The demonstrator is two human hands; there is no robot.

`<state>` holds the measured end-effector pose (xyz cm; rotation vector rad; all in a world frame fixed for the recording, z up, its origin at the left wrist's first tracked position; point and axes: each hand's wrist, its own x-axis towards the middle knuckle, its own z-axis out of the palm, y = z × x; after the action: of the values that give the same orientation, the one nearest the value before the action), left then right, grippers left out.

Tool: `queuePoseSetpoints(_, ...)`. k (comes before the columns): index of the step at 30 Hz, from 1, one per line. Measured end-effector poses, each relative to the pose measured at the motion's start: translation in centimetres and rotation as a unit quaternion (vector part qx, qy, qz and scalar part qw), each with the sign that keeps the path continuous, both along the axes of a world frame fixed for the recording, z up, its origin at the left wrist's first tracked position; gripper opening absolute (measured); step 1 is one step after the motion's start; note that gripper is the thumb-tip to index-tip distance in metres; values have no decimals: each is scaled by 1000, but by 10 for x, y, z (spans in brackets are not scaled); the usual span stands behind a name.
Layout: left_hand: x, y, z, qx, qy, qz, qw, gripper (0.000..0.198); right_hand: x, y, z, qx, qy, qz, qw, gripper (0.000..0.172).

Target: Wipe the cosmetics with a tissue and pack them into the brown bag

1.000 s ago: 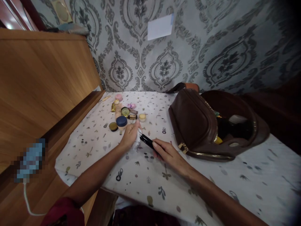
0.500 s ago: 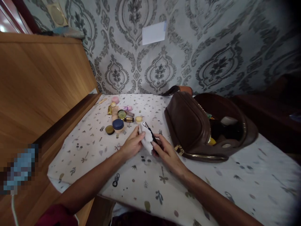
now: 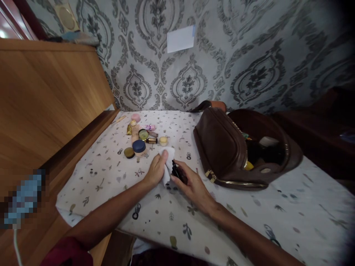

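Note:
My left hand is closed on a crumpled white wipe, which hangs below the thumb. Just to its right, my right hand grips a small black cosmetic item with a narrow end pointing up and left; its exact kind is unclear. The wipe and the black item are close together, and I cannot tell whether they touch. Beyond my left hand stand a blue-lidded jar, a small pale yellow jar, a gold-and-black tube and a round olive-coloured pot.
To the right a brown leather bag lies with its zip undone and things inside. More cosmetics, including a pink round item and a gold piece, sit at the back left of the patterned tablecloth. A wooden panel rises on the left.
The black item has moved down and rightward out of the wipe, and its silver tip no longer shows. My left hand has shifted slightly left with the wipe.

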<state>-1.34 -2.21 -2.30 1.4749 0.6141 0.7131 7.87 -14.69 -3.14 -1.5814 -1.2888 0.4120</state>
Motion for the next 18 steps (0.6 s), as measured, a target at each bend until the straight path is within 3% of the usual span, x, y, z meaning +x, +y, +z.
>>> queuePoseSetpoints(5,0,6,-5,8,-14,17,1000,64,1,0,6,-18,152,39,987,46)
queuePoseSetpoints(11,-1,4,1,-178,-61,-113,976,65,-2,0,18,-47,424,106,899,46)
queuePoseSetpoints(15,-3,1,10,-201,-88,-183,958,72,-3,2,23,-31,527,100,843,44)
queuePoseSetpoints(18,-5,-2,12,-198,-99,-207,953,71,-2,3,22,-42,563,108,818,42)
